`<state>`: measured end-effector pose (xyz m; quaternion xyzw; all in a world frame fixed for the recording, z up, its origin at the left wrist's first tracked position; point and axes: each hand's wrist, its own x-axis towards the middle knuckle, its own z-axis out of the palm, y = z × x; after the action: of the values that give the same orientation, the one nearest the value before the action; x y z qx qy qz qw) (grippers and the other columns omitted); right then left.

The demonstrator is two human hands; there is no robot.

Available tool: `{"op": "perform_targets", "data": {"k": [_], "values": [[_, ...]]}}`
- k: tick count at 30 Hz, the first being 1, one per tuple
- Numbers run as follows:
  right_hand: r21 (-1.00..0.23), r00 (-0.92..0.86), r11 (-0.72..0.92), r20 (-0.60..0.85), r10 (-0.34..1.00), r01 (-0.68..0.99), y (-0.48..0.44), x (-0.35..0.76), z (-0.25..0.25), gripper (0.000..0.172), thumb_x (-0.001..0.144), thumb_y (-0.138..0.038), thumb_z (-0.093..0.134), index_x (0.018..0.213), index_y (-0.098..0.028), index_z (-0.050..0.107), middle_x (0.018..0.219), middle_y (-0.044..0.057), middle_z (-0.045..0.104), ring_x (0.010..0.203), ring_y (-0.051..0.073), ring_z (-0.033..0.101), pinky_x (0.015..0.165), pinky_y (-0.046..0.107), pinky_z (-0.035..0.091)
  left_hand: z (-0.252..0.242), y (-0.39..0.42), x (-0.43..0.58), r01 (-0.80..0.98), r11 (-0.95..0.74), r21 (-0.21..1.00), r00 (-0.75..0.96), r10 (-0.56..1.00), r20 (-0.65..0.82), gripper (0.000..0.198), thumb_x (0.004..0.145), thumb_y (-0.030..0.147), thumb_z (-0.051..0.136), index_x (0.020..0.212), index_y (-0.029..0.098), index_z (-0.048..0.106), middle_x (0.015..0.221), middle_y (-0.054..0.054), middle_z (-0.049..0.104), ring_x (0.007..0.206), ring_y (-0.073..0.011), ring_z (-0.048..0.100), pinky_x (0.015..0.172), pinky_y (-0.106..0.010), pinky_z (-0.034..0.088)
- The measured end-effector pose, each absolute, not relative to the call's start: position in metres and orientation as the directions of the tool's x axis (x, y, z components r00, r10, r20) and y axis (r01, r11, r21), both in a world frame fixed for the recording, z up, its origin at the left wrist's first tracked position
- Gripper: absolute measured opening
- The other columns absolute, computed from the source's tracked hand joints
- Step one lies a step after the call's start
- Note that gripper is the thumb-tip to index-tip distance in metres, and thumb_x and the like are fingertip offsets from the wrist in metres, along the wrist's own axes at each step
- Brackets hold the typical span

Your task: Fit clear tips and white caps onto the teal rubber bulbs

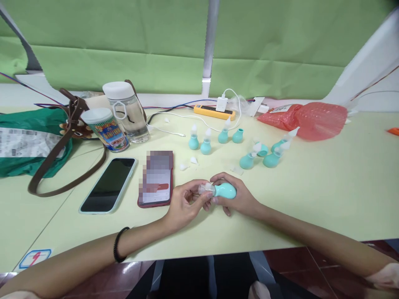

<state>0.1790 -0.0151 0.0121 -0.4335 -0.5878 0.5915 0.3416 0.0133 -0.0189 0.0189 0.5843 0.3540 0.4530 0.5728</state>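
Observation:
Near the table's front, my left hand (182, 209) pinches the clear plastic cap (202, 189) of a nasal aspirator. My right hand (241, 197) is wrapped round its teal squeeze bulb (226, 190), which lies sideways with cap and bulb meeting between my fingers. Beyond my hands stand several like it, among them a teal aspirator with a translucent tip (205, 146) and a bare teal bulb (237, 136). More sit to the right, including a tilted aspirator (272, 159). A small white tip (193, 160) and a clear piece (237, 170) lie loose on the table.
Left of my hands lie a red-cased phone (157, 182) and a dark-screened phone (109, 185). Further left are a snack tub (109, 133), a water bottle (132, 114), a brown strap (64, 187) and a green package (56, 162). A yellow power strip (202, 111) and red plastic bag (324, 120) sit behind.

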Motion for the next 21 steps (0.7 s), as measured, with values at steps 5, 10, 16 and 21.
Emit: {"op": "perform_targets", "data": {"k": [5,10,16,21], "values": [[-0.983,-0.396,-0.132,-0.173,0.902,0.129,-0.015,0.177,0.019,0.045,0.058,-0.031,0.068,0.093,-0.023,0.041,0.079,-0.002,0.05,0.041,0.003,0.046,0.028,0.017,0.042,0.011,-0.017,0.012,0.003,-0.201,0.98,0.343,0.92,0.188,0.023,0.071,0.024,0.059,0.09,0.012,0.057,0.064,-0.002,0.058,0.049,-0.01,0.054,0.048,-0.022,0.048],[-0.976,-0.436,-0.167,-0.213,0.874,0.143,-0.016,0.179,0.026,0.044,0.059,-0.031,0.067,0.092,-0.021,0.04,0.075,-0.002,0.053,0.043,0.004,0.045,0.03,0.017,0.043,0.009,-0.015,0.012,0.013,-0.218,0.976,0.357,0.913,0.199,0.021,0.072,0.025,0.057,0.09,0.012,0.056,0.067,-0.002,0.057,0.051,-0.01,0.053,0.049,-0.022,0.048],[-0.955,-0.601,-0.282,-0.279,0.749,0.092,-0.014,0.184,0.028,0.04,0.061,-0.031,0.066,0.091,-0.019,0.043,0.064,-0.003,0.052,0.043,0.004,0.041,0.032,0.015,0.04,0.015,-0.019,0.013,-0.036,-0.189,0.981,0.414,0.891,0.187,0.018,0.072,0.022,0.058,0.088,0.013,0.056,0.065,-0.001,0.056,0.05,-0.009,0.053,0.049,-0.021,0.047],[-0.919,-0.613,-0.387,-0.347,0.71,0.071,-0.013,0.186,0.028,0.038,0.061,-0.026,0.068,0.089,-0.02,0.043,0.057,-0.006,0.045,0.043,0.003,0.037,0.031,0.012,0.034,0.014,-0.02,0.014,-0.016,-0.192,0.981,0.409,0.894,0.181,0.018,0.071,0.021,0.059,0.086,0.013,0.056,0.063,0.0,0.056,0.048,-0.0082,0.052,0.048,-0.02,0.047]]}}
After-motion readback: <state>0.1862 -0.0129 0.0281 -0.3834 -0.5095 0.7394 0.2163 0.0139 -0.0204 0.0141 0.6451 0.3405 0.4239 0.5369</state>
